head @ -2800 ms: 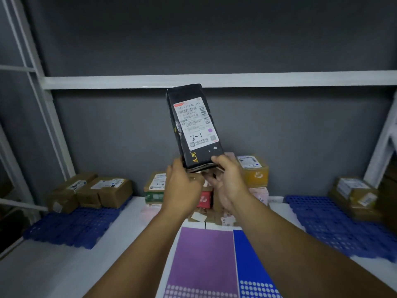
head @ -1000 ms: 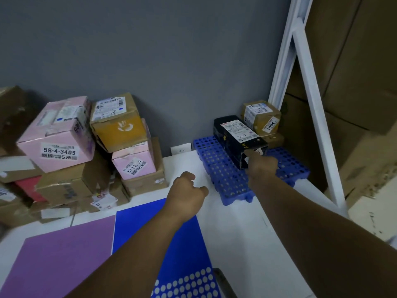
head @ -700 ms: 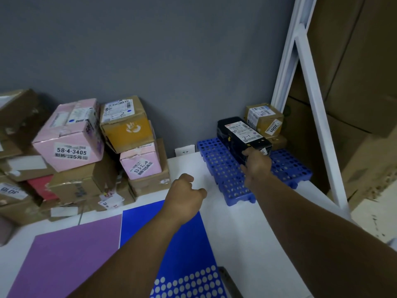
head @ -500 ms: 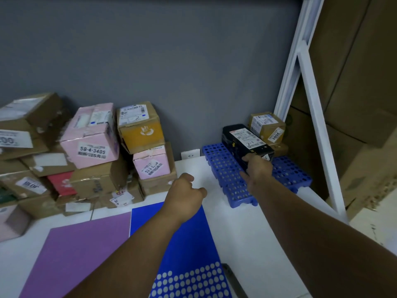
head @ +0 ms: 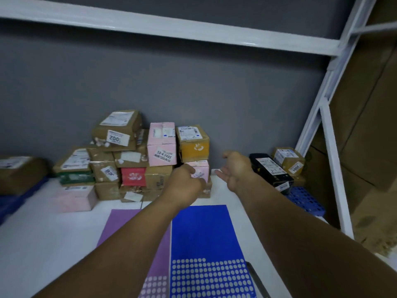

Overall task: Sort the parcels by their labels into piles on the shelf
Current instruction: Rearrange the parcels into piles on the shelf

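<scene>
The black parcel (head: 271,172) with a white label lies on the blue grid pallet (head: 306,201) at the right, next to a brown parcel (head: 289,160). My right hand (head: 235,172) hovers empty just left of it, fingers spread and relaxed. My left hand (head: 184,182) is held out in front of the central heap of parcels (head: 137,158), fingers loosely curled, holding nothing. In that heap a pink box (head: 162,147) and a yellow-brown box (head: 193,143) sit on top, and a small pink box (head: 199,169) lies just behind my left hand.
A purple mat (head: 129,229) and a blue mat (head: 202,233) lie on the white shelf (head: 43,237) near me. A brown parcel (head: 19,173) sits on another blue pallet (head: 12,201) at the left. White shelf posts (head: 330,147) stand at the right, a crossbar (head: 171,26) above.
My right hand let go of the black parcel on the right pallet and drew back left, opening. The view swung left and up toward the central heap.
</scene>
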